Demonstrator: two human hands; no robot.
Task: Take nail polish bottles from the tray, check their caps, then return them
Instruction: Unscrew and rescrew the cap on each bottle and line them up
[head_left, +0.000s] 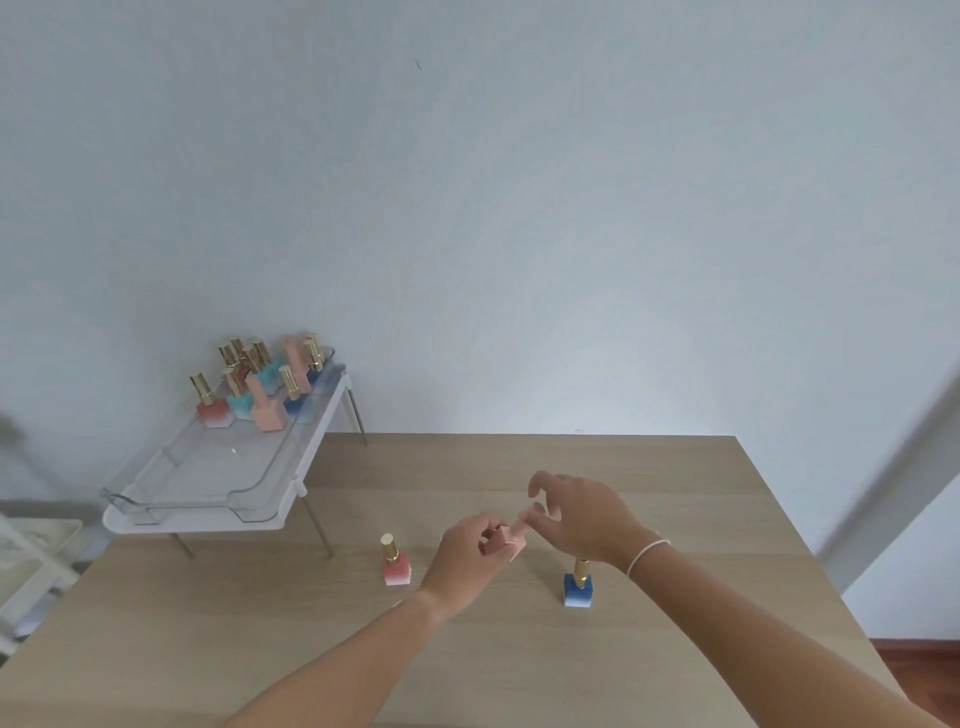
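A: Where is the bottle being checked?

B: The pink bottle (506, 540) sits in the left hand (467, 558), fingers wrapped around its body and tilted so the cap end points toward the right hand (576, 517). The right hand's thumb and forefinger are narrowed at the cap's tip, the other fingers spread loose above; whether they actually pinch it I cannot tell.

A: How should the check go?

B: I'd say hold the body firm with the left hand and give the cap a gentle twist with the right fingertips, just enough to feel whether it's tight. Keeping it nearer upright would guard against a drip if it's loose.

A: Anything close by to mind?

B: A red bottle (395, 564) stands just left of the left hand, and a blue bottle (577, 587) stands beneath the right wrist, its gold cap partly hidden. A dropped wrist could knock that one.

A: And the tray?

B: The clear tray (208, 467) rests on a small white stand (291, 512), well apart, beyond the left hand, with more bottles clustered at its far end.
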